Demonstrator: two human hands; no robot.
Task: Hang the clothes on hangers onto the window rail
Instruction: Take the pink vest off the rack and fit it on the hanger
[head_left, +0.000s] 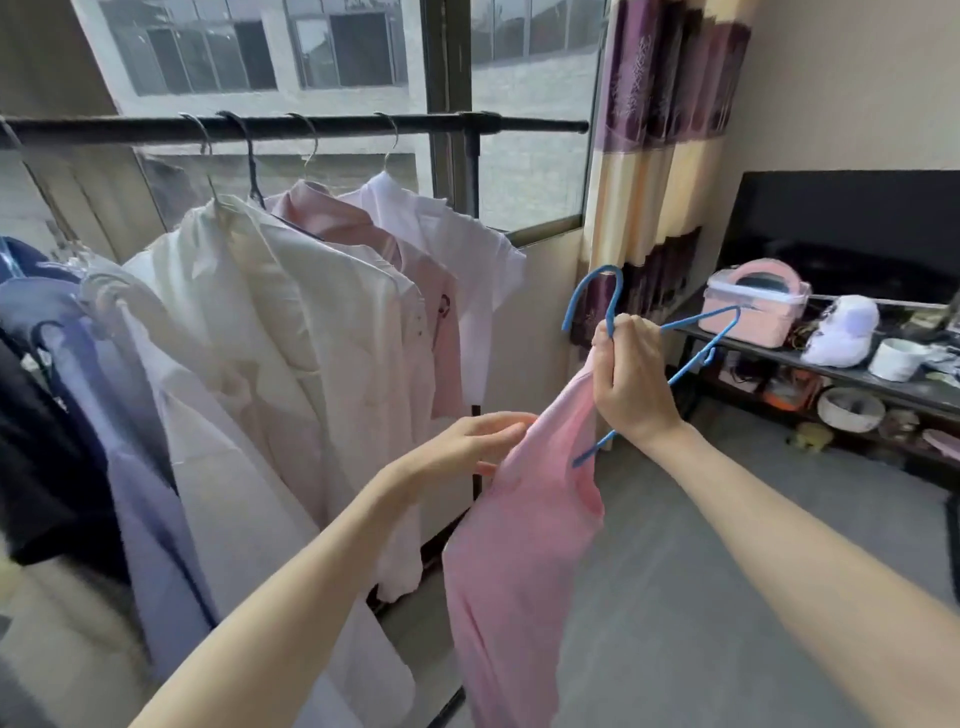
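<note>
Left hand: your left hand (462, 441) pinches the pink garment (519, 561).
Right hand: your right hand (631, 379) grips the blue hanger (698, 358), fist closed.

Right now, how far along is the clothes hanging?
Several shirts already hang on the rail. In hand: the right hand grips a blue hanger half inside a pink garment, which the left hand holds. Left: seat it and hook it on.
</note>
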